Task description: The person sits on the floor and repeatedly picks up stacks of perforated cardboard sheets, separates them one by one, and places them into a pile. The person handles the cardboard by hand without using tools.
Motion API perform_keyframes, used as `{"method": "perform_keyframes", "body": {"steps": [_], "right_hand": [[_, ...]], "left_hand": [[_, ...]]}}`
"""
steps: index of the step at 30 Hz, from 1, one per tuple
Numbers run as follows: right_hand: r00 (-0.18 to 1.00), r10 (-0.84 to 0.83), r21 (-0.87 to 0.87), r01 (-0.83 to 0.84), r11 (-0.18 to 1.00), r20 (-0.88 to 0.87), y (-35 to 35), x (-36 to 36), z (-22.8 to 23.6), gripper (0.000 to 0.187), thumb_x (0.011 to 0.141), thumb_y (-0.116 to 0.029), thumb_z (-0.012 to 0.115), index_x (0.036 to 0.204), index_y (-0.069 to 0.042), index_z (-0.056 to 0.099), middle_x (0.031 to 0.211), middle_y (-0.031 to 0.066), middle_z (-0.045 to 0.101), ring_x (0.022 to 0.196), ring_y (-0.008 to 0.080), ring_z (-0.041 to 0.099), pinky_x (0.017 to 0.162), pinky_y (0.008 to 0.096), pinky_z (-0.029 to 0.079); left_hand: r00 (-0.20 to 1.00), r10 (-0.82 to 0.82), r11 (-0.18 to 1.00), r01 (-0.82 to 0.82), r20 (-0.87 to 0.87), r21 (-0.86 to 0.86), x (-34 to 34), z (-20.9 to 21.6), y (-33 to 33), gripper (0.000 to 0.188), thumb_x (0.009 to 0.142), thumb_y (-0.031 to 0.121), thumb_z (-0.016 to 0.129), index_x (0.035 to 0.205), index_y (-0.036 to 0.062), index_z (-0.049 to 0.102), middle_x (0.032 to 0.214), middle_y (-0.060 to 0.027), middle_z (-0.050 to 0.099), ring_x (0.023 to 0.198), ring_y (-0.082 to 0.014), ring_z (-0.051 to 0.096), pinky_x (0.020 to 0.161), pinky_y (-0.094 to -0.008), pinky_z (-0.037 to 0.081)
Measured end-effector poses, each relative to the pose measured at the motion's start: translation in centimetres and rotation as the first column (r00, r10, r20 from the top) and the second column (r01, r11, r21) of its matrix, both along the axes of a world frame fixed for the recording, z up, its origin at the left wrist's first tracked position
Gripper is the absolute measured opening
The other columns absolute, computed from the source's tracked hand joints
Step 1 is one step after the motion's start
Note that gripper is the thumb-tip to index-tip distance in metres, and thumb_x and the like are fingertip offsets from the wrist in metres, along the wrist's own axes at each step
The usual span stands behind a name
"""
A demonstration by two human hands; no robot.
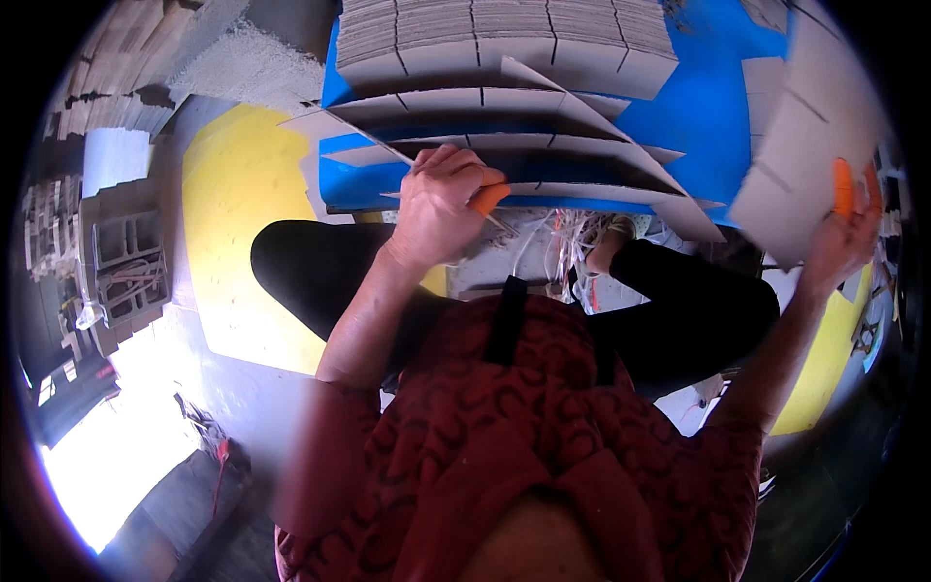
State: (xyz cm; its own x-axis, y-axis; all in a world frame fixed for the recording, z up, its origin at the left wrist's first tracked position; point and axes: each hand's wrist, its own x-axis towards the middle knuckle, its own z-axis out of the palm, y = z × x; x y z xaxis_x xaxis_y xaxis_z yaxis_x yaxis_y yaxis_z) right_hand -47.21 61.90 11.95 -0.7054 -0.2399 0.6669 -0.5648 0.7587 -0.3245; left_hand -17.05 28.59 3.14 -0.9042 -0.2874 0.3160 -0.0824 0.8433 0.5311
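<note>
Across the front of a flat, bright-blue work surface, three long, slotted strips of grey-brown cardboard are stood on edge in rows, and over their right part a slanting strip of the same cardboard is laid crosswise. Behind them, a thick stack of slotted grey-brown cardboard pieces is set. By the left hand, on which orange finger covers are worn, a thin cardboard strip seen edge-on is clasped in curled fingers, near the left end of the rows. At far right, a broad, slitted grey-brown cardboard sheet is grasped near its lower right edge by the right hand, also orange-covered at a finger; the thumb's placement cannot be made out. Below the surface, tangled whitish strips are seen.
</note>
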Motion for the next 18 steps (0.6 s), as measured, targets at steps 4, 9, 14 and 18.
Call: {"method": "perform_keyframes", "body": {"steps": [4,9,14,18], "right_hand": [[0.851,0.524,0.133,-0.517,0.846,-0.030,-6.6,7.1,-3.1,0.049,0.081,0.015,0.053,0.126,-0.003,0.059,0.124,0.0136,0.065,0.092,0.0247,0.069,0.077,0.0317,0.055],[0.761,0.637,-0.059,-0.636,0.770,0.121,-10.6,9.7,-5.0,0.047,0.082,0.011,0.063,0.127,0.000,0.056,0.123,0.0158,0.065,0.089,0.0255,0.070,0.075,0.0331,0.056],[0.659,0.752,-0.037,-0.751,0.659,0.029,-13.0,9.4,-5.3,0.048,0.080,0.011,0.065,0.126,0.000,0.057,0.117,0.0159,0.068,0.086,0.0267,0.071,0.071,0.0325,0.056],[0.644,0.752,0.012,-0.760,0.649,0.141,-14.5,9.8,-5.0,0.049,0.078,0.009,0.065,0.125,-0.002,0.058,0.112,0.0154,0.069,0.084,0.0289,0.070,0.067,0.0340,0.056]], "left_hand": [[1.000,-0.003,1.000,0.003,0.004,0.023,-0.2,0.1,0.0,0.016,0.070,0.007,0.081,0.084,0.0078,0.073,0.081,-0.0041,0.067,0.080,-0.0222,0.063,0.077,-0.0338,0.049],[1.000,-0.010,1.000,0.010,-0.005,0.021,-0.1,0.0,0.1,0.016,0.070,0.007,0.081,0.082,0.0076,0.072,0.080,-0.0036,0.067,0.080,-0.0220,0.063,0.076,-0.0340,0.049],[1.000,-0.002,0.999,0.002,-0.007,0.035,0.0,-0.1,0.2,0.015,0.070,0.009,0.082,0.081,0.0079,0.072,0.080,-0.0032,0.066,0.080,-0.0221,0.063,0.076,-0.0347,0.049],[1.000,-0.010,0.999,0.010,0.003,0.038,0.1,0.1,0.2,0.015,0.070,0.009,0.081,0.082,0.0082,0.071,0.079,-0.0032,0.066,0.079,-0.0220,0.062,0.077,-0.0354,0.049]]}}
